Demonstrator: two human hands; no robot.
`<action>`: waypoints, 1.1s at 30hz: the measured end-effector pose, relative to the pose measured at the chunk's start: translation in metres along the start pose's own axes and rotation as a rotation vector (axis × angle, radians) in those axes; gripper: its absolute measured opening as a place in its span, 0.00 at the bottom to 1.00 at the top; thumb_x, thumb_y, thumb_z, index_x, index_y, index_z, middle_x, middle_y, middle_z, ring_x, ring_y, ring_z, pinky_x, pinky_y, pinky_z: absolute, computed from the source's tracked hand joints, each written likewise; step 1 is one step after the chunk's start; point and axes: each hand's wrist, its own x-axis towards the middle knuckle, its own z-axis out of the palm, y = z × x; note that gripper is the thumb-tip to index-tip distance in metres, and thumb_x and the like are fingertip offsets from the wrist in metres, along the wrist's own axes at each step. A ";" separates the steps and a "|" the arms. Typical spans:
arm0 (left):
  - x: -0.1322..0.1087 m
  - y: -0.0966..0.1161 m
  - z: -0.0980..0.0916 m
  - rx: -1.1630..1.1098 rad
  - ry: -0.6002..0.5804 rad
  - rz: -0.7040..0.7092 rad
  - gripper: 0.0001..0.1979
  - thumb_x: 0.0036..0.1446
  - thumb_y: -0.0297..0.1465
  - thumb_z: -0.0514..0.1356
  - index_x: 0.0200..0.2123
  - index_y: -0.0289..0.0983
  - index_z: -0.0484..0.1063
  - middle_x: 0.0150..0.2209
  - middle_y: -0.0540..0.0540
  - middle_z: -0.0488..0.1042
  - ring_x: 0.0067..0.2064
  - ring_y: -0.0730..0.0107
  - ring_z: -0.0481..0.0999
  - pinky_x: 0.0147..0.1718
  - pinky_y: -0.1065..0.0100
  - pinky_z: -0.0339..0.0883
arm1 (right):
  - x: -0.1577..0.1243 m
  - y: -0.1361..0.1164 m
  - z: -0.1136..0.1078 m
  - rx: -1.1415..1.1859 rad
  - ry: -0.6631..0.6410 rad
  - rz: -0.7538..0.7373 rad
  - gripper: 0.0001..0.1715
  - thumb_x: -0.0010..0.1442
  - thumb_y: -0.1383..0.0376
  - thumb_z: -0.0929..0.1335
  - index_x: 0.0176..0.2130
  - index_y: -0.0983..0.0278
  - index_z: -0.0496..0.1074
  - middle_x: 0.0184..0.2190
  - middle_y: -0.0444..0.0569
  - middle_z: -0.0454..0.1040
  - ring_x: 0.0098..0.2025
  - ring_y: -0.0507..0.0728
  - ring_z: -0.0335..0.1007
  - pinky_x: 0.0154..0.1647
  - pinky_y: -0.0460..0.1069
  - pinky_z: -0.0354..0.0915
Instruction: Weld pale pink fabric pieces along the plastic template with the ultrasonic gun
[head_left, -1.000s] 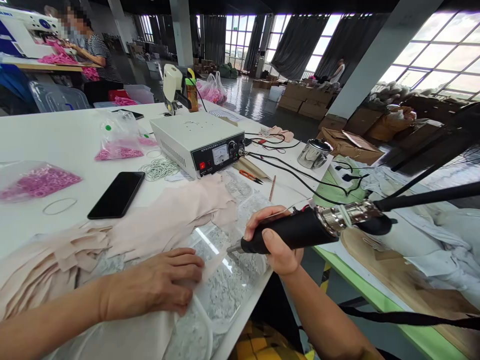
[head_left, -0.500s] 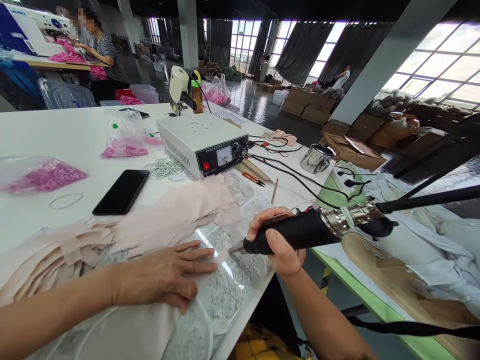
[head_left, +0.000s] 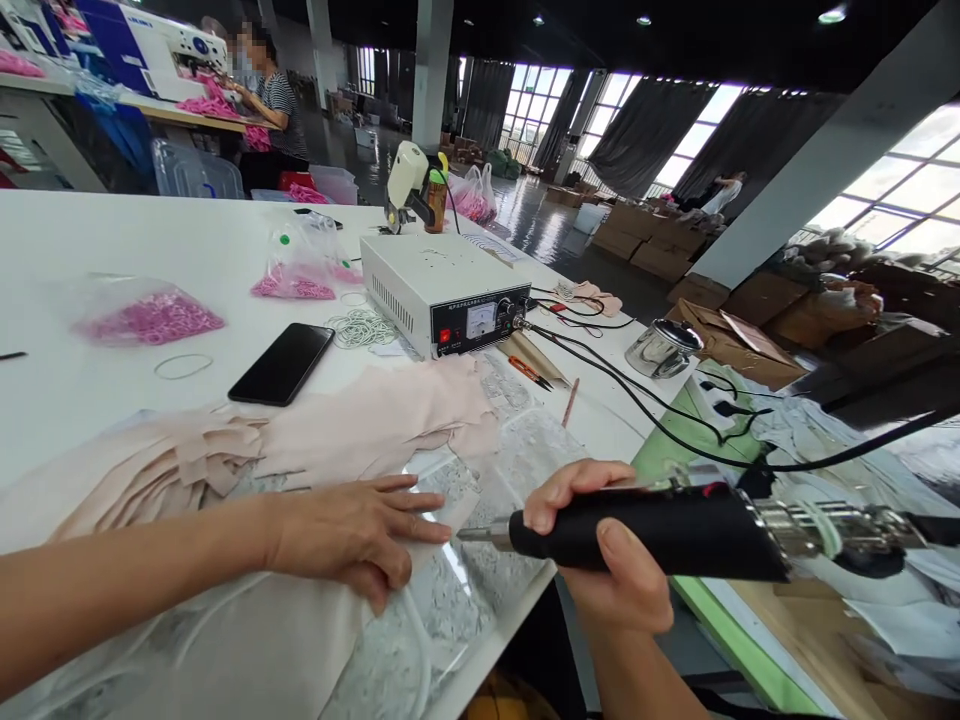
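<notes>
My left hand (head_left: 352, 532) lies flat with fingers stretched out on pale pink fabric (head_left: 360, 425) spread over a clear sheet (head_left: 487, 590) at the table's near edge. My right hand (head_left: 607, 560) is wrapped round a black hand-held tool (head_left: 660, 528) with a metal tip that points left towards the fingertips of my left hand. A black cable (head_left: 615, 385) runs from the tool's side of the table to a white control box (head_left: 442, 292) with a dial and knobs.
A black phone (head_left: 282, 364), bags of pink rings (head_left: 154, 318), loose white rings (head_left: 363, 326), a steel cup (head_left: 661, 349) and small orange snips (head_left: 529, 371) lie on the white table. A person sits at a sewing machine (head_left: 172, 45) at the back left. Cardboard boxes (head_left: 652, 235) stand at the right.
My right hand with the tool has dropped lower and moved right, the tool now level. My left hand stays pressed on the fabric. The view has swung left and up.
</notes>
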 end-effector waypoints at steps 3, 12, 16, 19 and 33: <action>0.001 0.002 -0.002 -0.001 -0.017 -0.005 0.09 0.56 0.32 0.75 0.35 0.43 0.78 0.66 0.47 0.69 0.70 0.49 0.62 0.71 0.49 0.49 | -0.008 0.000 0.009 0.015 -0.025 0.043 0.11 0.58 0.55 0.72 0.38 0.59 0.75 0.28 0.44 0.74 0.22 0.55 0.73 0.24 0.52 0.72; 0.000 0.000 0.002 0.013 -0.055 -0.016 0.10 0.56 0.33 0.74 0.33 0.41 0.76 0.67 0.47 0.68 0.71 0.46 0.60 0.71 0.46 0.49 | -0.009 0.007 0.017 0.041 -0.042 0.048 0.10 0.59 0.56 0.72 0.38 0.59 0.77 0.28 0.44 0.75 0.23 0.54 0.74 0.25 0.50 0.73; -0.001 -0.001 0.002 0.009 -0.058 -0.023 0.10 0.56 0.33 0.74 0.34 0.42 0.76 0.67 0.49 0.68 0.72 0.47 0.59 0.71 0.47 0.49 | -0.010 0.009 0.018 0.043 -0.059 0.051 0.09 0.59 0.57 0.72 0.38 0.59 0.77 0.28 0.44 0.75 0.23 0.54 0.74 0.25 0.50 0.73; 0.000 -0.001 0.003 0.004 -0.059 -0.025 0.10 0.55 0.33 0.75 0.34 0.42 0.76 0.67 0.49 0.68 0.72 0.46 0.59 0.71 0.47 0.49 | -0.011 0.009 0.018 0.041 -0.069 0.058 0.09 0.60 0.57 0.72 0.38 0.59 0.77 0.28 0.44 0.75 0.24 0.54 0.74 0.26 0.50 0.73; -0.001 -0.001 0.006 -0.006 -0.028 -0.037 0.09 0.54 0.33 0.75 0.33 0.43 0.78 0.66 0.51 0.68 0.72 0.50 0.59 0.72 0.55 0.45 | -0.018 0.006 0.023 0.067 -0.117 0.094 0.08 0.61 0.58 0.72 0.39 0.59 0.76 0.30 0.45 0.75 0.26 0.53 0.75 0.29 0.50 0.74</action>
